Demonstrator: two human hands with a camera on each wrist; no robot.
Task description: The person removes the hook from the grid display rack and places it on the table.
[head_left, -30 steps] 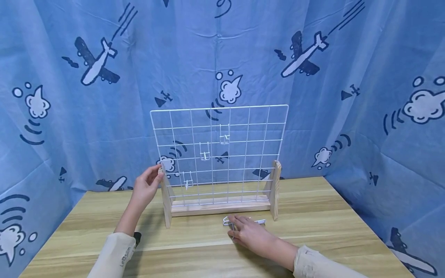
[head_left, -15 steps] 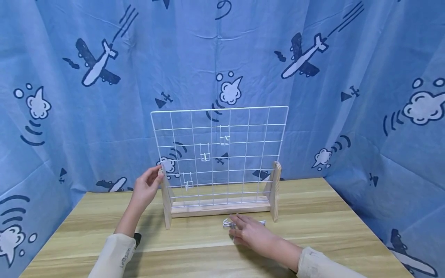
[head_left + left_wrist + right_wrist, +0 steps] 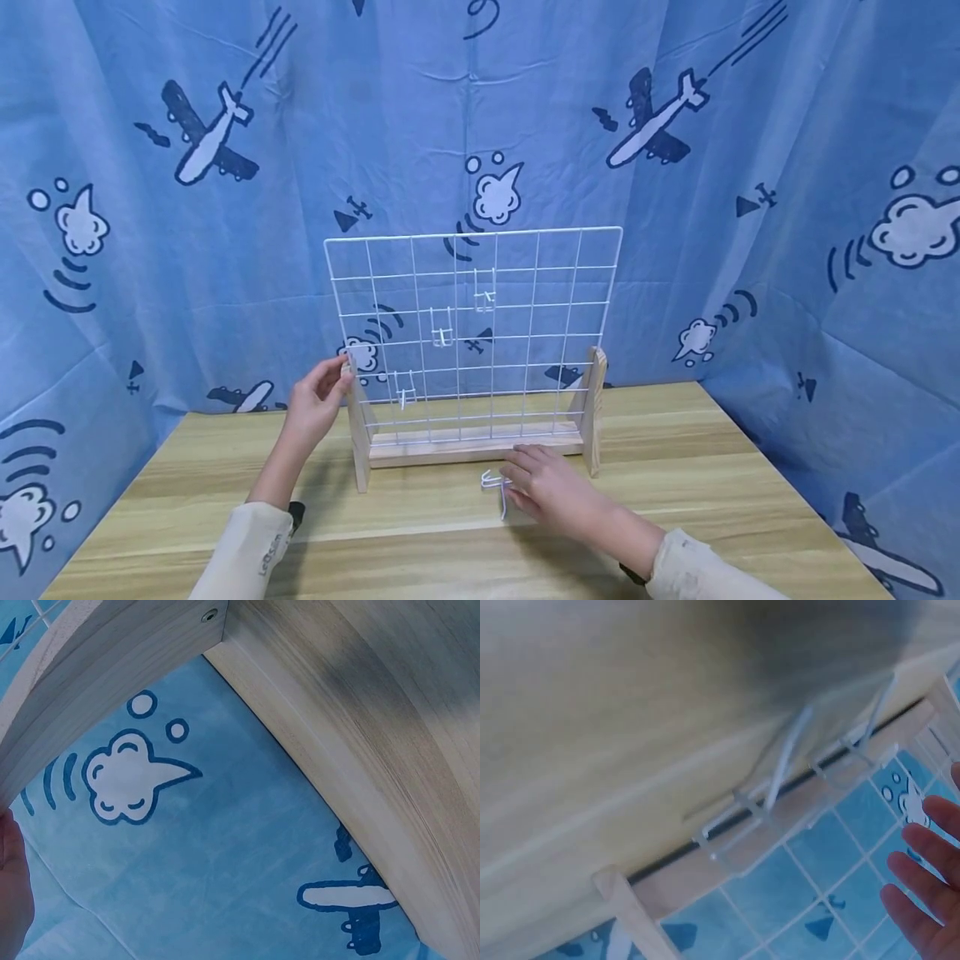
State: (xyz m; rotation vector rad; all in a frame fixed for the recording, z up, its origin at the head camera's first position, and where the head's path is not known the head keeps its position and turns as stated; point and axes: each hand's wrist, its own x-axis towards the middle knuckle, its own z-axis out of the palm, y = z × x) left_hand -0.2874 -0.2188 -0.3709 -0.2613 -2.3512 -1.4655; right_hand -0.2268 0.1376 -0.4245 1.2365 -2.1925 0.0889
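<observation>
A white wire grid panel (image 3: 474, 234) stands upright in a wooden stand (image 3: 358, 442). My left hand (image 3: 318, 398) pinches the top of the stand's left upright; in the left wrist view a bit of the hand (image 3: 13, 881) shows against the wood. Three white wire hooks hang on the grid: an upper hook (image 3: 485, 302), a middle hook (image 3: 442, 337) and a lower left hook (image 3: 405, 395). Over loose hooks on the table in front of the stand, my right hand (image 3: 553, 490) hovers with extended fingers. The right wrist view shows two loose hooks, a nearer hook (image 3: 784, 769) and a farther hook (image 3: 870, 720).
The wood-grain table (image 3: 675, 517) extends around the stand on both sides. Behind it and along both sides hangs a blue curtain (image 3: 420, 108) printed with airplanes and clouds. The stand's base plank (image 3: 465, 457) lies just behind the loose hooks.
My right hand has lifted slightly and shifted right and away from me, uncovering more of the left loose hook. The left hand keeps its place on the upright.
</observation>
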